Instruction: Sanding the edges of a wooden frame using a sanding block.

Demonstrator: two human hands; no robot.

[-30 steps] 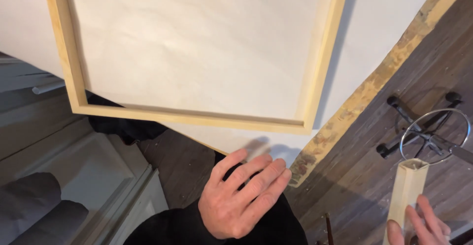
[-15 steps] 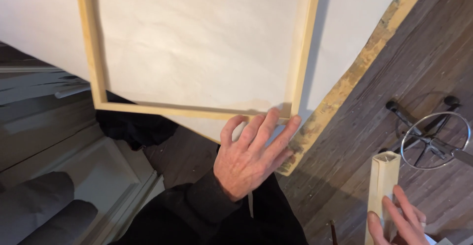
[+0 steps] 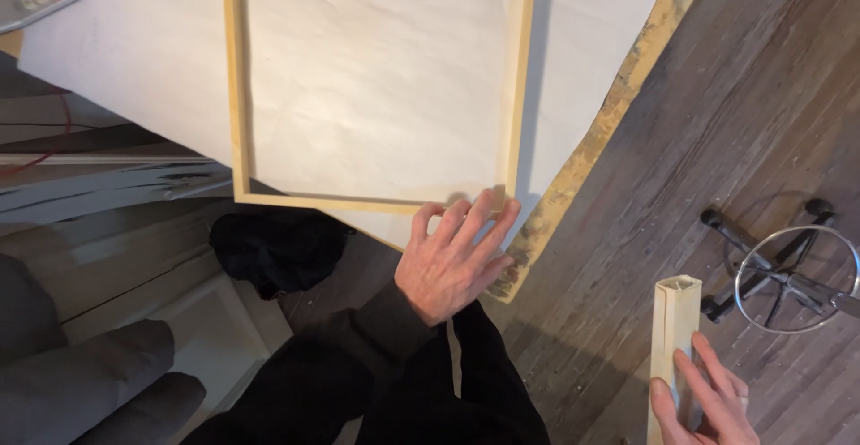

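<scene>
Our left hand (image 3: 451, 257) lies open, fingertips touching the near corner of the wooden frame (image 3: 238, 105) on white paper (image 3: 134, 78). Right of the frame, our right hand (image 3: 708, 400) grasps a paper roll (image 3: 674, 329), upright above the floor.

The frame (image 3: 240, 96) is made of pale, unfinished wood — smooth and matt — as is the wooden strip (image 3: 674, 338). Beneath it, creased matt white paper (image 3: 376, 78) is spread. The floor (image 3: 717, 123) is laid in dull, grainy planks; the stool ring (image 3: 797, 279) is shiny metal.
</scene>
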